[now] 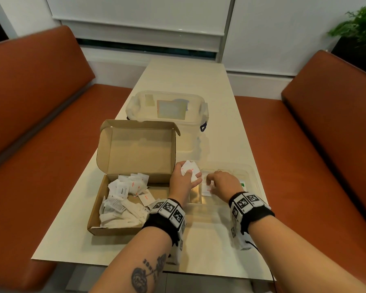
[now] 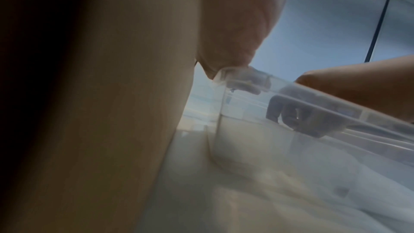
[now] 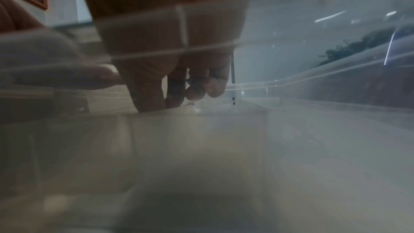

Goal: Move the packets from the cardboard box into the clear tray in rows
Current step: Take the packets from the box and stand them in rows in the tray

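An open cardboard box holds several white packets at the table's near left. To its right lies the clear tray. My left hand grips a bunch of white packets just above the tray's left edge. My right hand reaches down into the tray, its curled fingers on a white packet lying on the tray floor. In the left wrist view the tray's rim crosses the frame, with the right hand behind it. In the right wrist view the right hand's fingers curl down inside the tray.
A clear lidded storage tub stands behind the cardboard box on the pale table. Orange bench seats flank the table on both sides. A potted plant stands at the far right.
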A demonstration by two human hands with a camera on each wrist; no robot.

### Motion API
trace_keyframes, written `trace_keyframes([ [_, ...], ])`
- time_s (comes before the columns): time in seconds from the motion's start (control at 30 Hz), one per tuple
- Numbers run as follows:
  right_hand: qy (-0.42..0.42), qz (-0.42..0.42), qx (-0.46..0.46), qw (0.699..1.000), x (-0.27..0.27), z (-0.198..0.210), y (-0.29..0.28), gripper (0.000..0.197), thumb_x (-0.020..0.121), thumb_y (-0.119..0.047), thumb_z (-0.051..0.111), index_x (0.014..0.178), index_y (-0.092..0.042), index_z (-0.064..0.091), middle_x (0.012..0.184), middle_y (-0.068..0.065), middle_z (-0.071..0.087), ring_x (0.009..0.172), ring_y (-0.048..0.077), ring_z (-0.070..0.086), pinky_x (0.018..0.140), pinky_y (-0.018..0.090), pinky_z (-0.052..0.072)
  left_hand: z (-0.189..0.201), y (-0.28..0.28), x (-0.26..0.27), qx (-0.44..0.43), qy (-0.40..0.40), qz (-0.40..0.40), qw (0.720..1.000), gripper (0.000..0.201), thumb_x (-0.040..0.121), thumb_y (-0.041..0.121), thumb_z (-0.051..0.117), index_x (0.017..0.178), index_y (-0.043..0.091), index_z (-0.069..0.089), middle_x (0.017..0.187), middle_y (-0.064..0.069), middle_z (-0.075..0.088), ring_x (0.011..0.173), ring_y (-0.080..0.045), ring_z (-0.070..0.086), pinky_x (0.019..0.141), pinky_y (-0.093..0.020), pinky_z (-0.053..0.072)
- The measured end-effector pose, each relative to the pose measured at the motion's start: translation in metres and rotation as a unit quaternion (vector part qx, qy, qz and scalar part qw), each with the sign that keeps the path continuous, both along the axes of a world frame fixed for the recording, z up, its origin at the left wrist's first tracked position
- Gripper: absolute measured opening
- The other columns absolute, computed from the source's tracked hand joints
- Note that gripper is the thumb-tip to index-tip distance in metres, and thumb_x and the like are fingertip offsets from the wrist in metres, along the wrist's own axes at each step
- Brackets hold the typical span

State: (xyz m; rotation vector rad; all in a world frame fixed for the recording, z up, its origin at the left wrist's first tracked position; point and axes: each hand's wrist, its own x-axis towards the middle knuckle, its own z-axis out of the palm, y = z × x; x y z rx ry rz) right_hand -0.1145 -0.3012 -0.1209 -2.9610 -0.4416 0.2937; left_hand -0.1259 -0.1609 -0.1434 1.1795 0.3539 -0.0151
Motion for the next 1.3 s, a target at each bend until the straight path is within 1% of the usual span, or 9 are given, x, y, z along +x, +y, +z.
trace_keyframes([
  [0.23, -0.004, -0.008, 0.011, 1.000, -0.001, 0.000, 0.000, 0.019, 0.086, -0.018, 0.061, 0.104, -0.020, 0.061, 0.105, 0.003, 0.060, 0.100, 0.022, 0.057, 0.080, 0.030, 0.044, 0.006, -0.001, -0.004, -0.003, -0.008, 0.000, 1.000, 0.032, 0.095, -0.004, 0.039, 0.106, 0.022, 0.053, 0.105, -0.007, 0.053, 0.100, -0.033, 0.065, 0.066, -0.026, 0.059],
  [0.43, -0.072, -0.063, 0.221, 0.971, 0.007, 0.024, 0.014, 0.021, 0.093, -0.027, 0.053, 0.109, -0.017, 0.062, 0.097, 0.001, 0.067, 0.090, 0.019, 0.060, 0.078, 0.030, 0.044, 0.011, -0.001, -0.009, 0.001, -0.035, -0.030, 0.999, 0.026, 0.095, -0.003, 0.046, 0.098, 0.022, 0.054, 0.103, -0.008, 0.057, 0.078, -0.021, 0.071, 0.062, -0.024, 0.057],
  [0.53, -0.020, -0.087, 0.291, 0.952, 0.013, 0.033, 0.021, 0.030, 0.091, -0.024, 0.058, 0.120, -0.020, 0.059, 0.100, -0.001, 0.066, 0.090, 0.016, 0.060, 0.086, 0.030, 0.048, 0.013, -0.001, -0.010, 0.004, -0.037, -0.033, 0.999, 0.024, 0.094, -0.003, 0.051, 0.097, 0.020, 0.056, 0.102, -0.009, 0.059, 0.085, -0.029, 0.070, 0.062, -0.025, 0.058],
  [0.6, 0.004, -0.096, 0.311, 0.945, 0.015, 0.033, 0.021, 0.028, 0.087, -0.017, 0.063, 0.116, -0.017, 0.063, 0.094, 0.000, 0.064, 0.085, 0.014, 0.059, 0.083, 0.028, 0.049, 0.014, 0.000, -0.010, -0.002, -0.036, -0.036, 0.999, 0.023, 0.093, -0.004, 0.052, 0.099, 0.017, 0.055, 0.106, -0.013, 0.059, 0.096, -0.036, 0.066, 0.065, -0.026, 0.059],
  [0.67, 0.014, -0.106, 0.322, 0.941, 0.016, 0.031, 0.020, 0.023, 0.085, -0.013, 0.066, 0.108, -0.013, 0.067, 0.087, 0.003, 0.061, 0.079, 0.015, 0.056, 0.080, 0.031, 0.051, 0.015, 0.001, -0.011, -0.007, -0.035, -0.041, 0.999, 0.024, 0.092, -0.007, 0.051, 0.103, 0.015, 0.054, 0.107, -0.016, 0.058, 0.095, -0.036, 0.066, 0.067, -0.026, 0.059],
  [0.77, 0.026, -0.123, 0.333, 0.935, 0.017, 0.030, 0.015, 0.014, 0.083, -0.012, 0.067, 0.096, -0.007, 0.071, 0.081, 0.009, 0.064, 0.073, 0.017, 0.056, 0.076, 0.033, 0.052, 0.016, 0.003, -0.011, -0.018, -0.032, -0.052, 0.998, 0.032, 0.092, -0.013, 0.041, 0.106, 0.015, 0.052, 0.102, -0.014, 0.060, 0.078, -0.026, 0.068, 0.064, -0.024, 0.059],
  [0.93, 0.040, -0.138, 0.365, 0.920, 0.017, 0.031, 0.006, 0.011, 0.083, -0.014, 0.069, 0.087, -0.004, 0.072, 0.068, 0.001, 0.061, 0.063, 0.010, 0.052, 0.055, 0.016, 0.045, 0.017, 0.002, -0.011, -0.002, -0.026, -0.055, 0.998, 0.036, 0.093, -0.013, 0.033, 0.105, 0.017, 0.051, 0.100, -0.011, 0.059, 0.076, -0.020, 0.070, 0.065, -0.022, 0.058],
  [1.17, 0.027, -0.156, 0.347, 0.924, 0.021, 0.033, -0.005, 0.009, 0.084, -0.015, 0.068, 0.079, -0.008, 0.070, 0.065, -0.001, 0.062, 0.059, 0.007, 0.053, 0.055, 0.015, 0.041, 0.016, -0.001, -0.009, 0.018, -0.023, -0.032, 0.999, 0.032, 0.097, -0.006, 0.037, 0.107, 0.021, 0.051, 0.097, -0.009, 0.061, 0.084, -0.020, 0.069, 0.068, -0.023, 0.058],
  [1.3, 0.054, -0.159, 0.259, 0.951, 0.021, 0.028, -0.017, 0.010, 0.080, -0.017, 0.073, 0.072, -0.012, 0.071, 0.076, 0.002, 0.068, 0.072, 0.012, 0.058, 0.065, 0.023, 0.044, 0.014, -0.002, -0.007, 0.023, -0.025, -0.012, 0.999, 0.032, 0.096, -0.005, 0.037, 0.110, 0.021, 0.050, 0.101, -0.010, 0.060, 0.088, -0.021, 0.067, 0.074, -0.025, 0.058],
])
